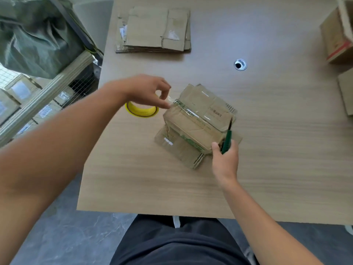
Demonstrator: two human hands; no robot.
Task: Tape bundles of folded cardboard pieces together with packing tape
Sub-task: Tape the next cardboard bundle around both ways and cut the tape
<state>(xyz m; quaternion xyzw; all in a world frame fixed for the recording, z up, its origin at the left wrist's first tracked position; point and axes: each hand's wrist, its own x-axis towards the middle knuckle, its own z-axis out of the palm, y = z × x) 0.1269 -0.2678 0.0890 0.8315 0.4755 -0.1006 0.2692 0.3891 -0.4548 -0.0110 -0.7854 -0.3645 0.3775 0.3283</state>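
A bundle of folded cardboard pieces lies in the middle of the wooden table, with clear packing tape stretched across its top. My left hand pinches the loose end of the tape at the bundle's left edge. Just behind that hand, the yellow-cored tape roll lies flat on the table. My right hand grips a green utility knife at the bundle's near right corner, its blade pointing up along the cardboard's right side.
A second stack of flattened cardboard lies at the table's far side. Brown boxes stand at the right edge. A round cable grommet is set in the tabletop. A green sack sits on a shelf to the left.
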